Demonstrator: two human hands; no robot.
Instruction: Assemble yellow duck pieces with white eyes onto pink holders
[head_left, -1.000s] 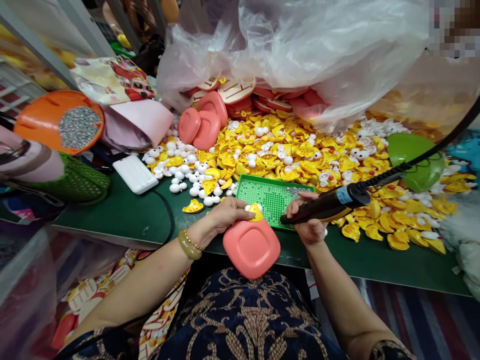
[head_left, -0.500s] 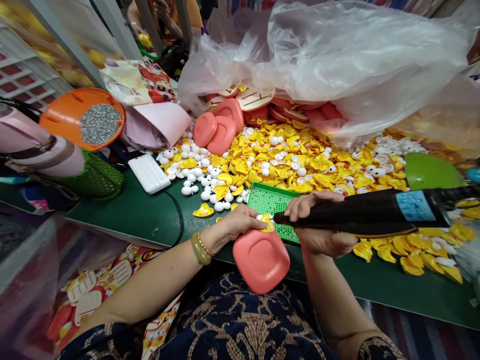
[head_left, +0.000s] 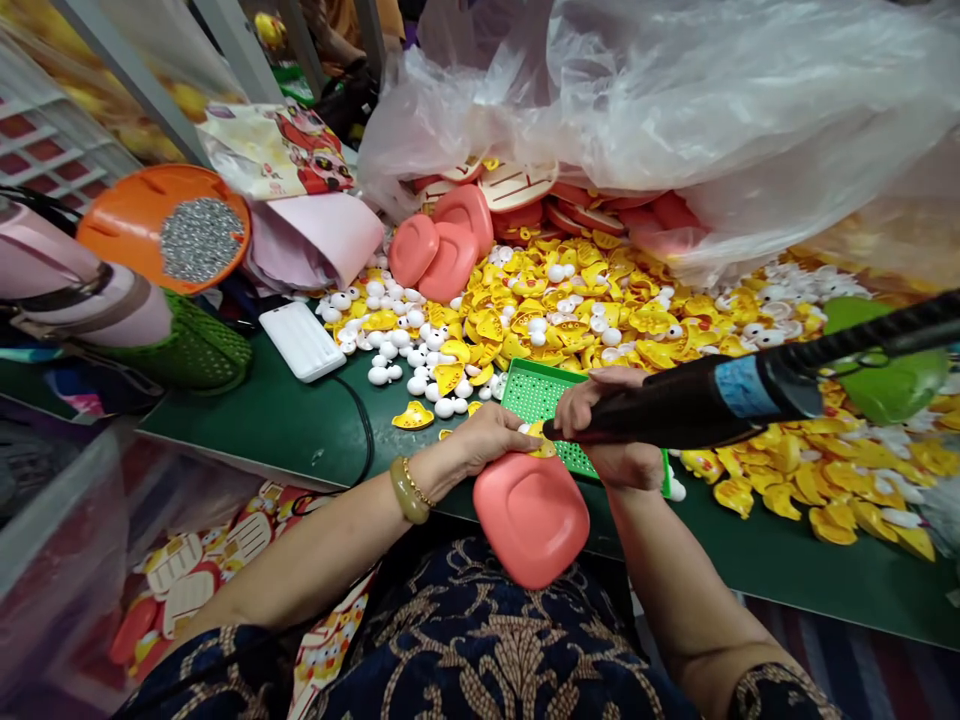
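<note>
My left hand (head_left: 489, 438) pinches a small yellow plastic piece (head_left: 541, 448) at the top edge of a coral-red rounded-square plastic part (head_left: 531, 525). The red part hangs below the fingers, over my lap. A black electric screwdriver (head_left: 675, 403) lies in the grip of my right hand (head_left: 628, 466), its tip pointing left and meeting the yellow piece. Whether a screw is at the tip is too small to see. Beneath the hands is a green perforated tray (head_left: 526, 392), partly covered by the right hand and the tool.
Yellow shell pieces (head_left: 562, 300) and white eye-shaped parts (head_left: 416, 345) heap across the green table (head_left: 247, 425). Behind are red parts (head_left: 450, 255) and plastic sheeting (head_left: 675, 120). Leftward: orange bowl of screws (head_left: 124, 235), white box (head_left: 301, 340), bottle in a green basket (head_left: 202, 345). Another person sits beyond.
The screwdriver's back end has swung upward, and its black cable now shows rising to the right. Both hands stay together at the yellow piece. The view has shifted slightly.
</note>
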